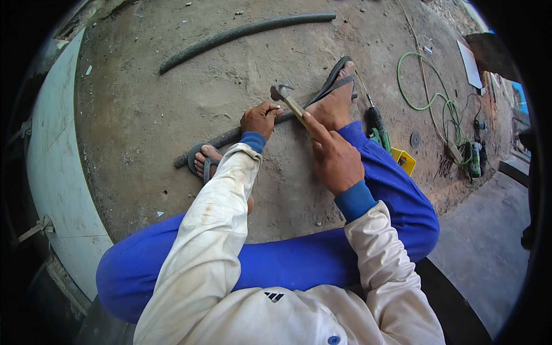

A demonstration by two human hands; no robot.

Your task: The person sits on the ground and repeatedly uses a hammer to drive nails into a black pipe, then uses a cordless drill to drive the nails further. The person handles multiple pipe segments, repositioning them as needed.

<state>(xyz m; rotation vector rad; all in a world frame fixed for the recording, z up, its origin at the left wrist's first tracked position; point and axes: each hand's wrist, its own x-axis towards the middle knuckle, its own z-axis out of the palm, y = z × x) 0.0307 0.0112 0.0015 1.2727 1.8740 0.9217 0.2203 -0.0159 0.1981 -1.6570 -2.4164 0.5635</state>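
My right hand (338,161) grips a claw hammer (294,107) by its pale handle, with the forefinger stretched along it. The metal head is raised just beyond my left hand (259,119). That hand is closed in a pinch over a dark grey pipe (229,137) lying on the ground. A small pale bit shows at its fingertips, too small to name. Both my sandalled feet rest at the pipe, the left foot (207,161) near its left end and the right foot (333,106) toward its right end.
A second dark pipe (244,33) lies farther off. To the right are a green drill (376,126), a yellow box (403,161), a dark disc (415,138), a coiled green cable (443,98) and another green power tool (475,161). A pale panel (63,155) stands at the left.
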